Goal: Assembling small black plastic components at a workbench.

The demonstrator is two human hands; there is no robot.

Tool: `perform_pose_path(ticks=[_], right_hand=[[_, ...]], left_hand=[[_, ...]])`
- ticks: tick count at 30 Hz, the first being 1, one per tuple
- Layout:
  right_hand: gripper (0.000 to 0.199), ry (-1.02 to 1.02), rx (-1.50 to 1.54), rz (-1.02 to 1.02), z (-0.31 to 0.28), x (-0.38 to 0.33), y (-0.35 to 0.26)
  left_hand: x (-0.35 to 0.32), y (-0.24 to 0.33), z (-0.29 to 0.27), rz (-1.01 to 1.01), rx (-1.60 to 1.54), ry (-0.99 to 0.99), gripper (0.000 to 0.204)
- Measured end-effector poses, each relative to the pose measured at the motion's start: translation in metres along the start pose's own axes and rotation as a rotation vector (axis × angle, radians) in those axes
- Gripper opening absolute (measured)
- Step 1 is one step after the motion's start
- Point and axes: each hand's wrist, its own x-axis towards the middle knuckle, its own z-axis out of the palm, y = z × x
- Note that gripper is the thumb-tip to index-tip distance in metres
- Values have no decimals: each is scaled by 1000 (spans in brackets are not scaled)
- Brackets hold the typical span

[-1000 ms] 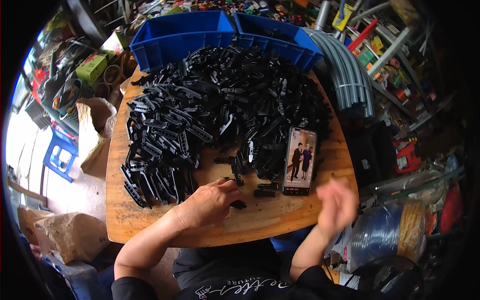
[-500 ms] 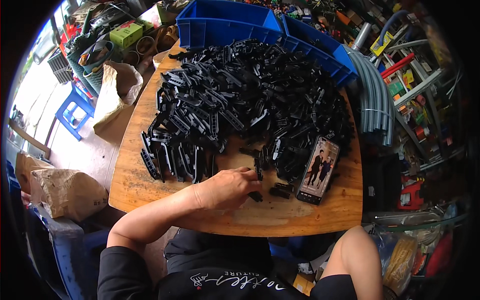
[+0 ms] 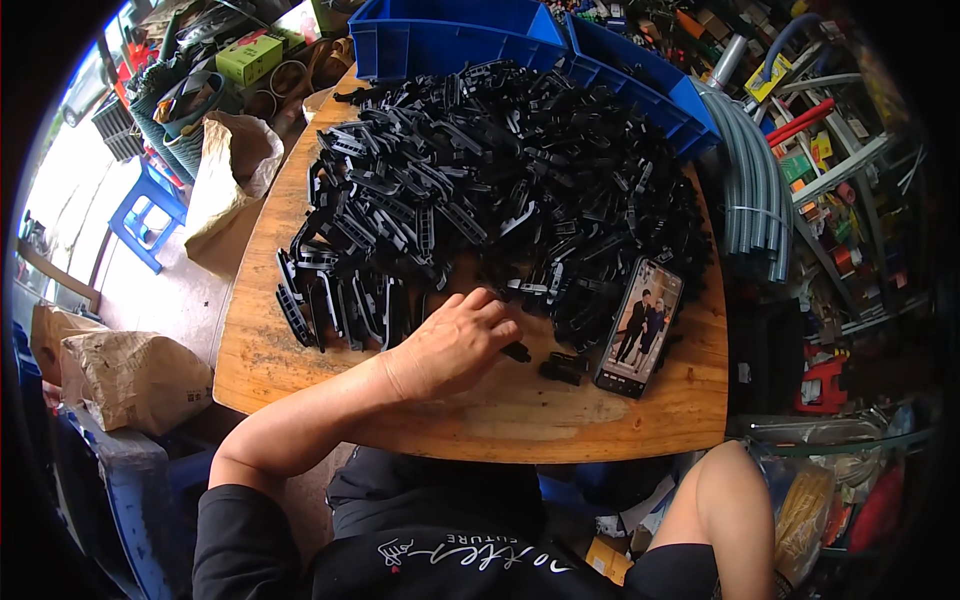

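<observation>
The left hand lies palm down on the round wooden table, its fingers curled forward to the near edge of a large heap of black moulded plastic clips that covers most of the tabletop. The fingertips touch the loose pieces at the heap's edge, but whether the grip is closed on one cannot be told, since the back of the hand hides what lies beneath. Just beside the fingertips, toward the person's right, a small black plastic piece lies alone on bare wood, and a little further right sits another pair of small black parts. Next to those a smartphone lies flat with its screen lit, its upper end against the heap. The right hand is out of sight; only the right upper arm shows at the lower edge, below the table. Two blue plastic bins stand at the far side of the table, and a bundle of grey corrugated tubes lies off its right edge.
</observation>
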Motion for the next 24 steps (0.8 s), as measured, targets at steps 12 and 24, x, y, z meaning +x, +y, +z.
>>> perform_pose_path(ticks=[12,24], right_hand=[[17,153,-287,-200,7,58,70],[30,269,-789,1214,66,-39,198]], left_hand=[[11,7,-40,-539,-1183,-121,33],[10,9,-50,-607,-1390,-103,29]])
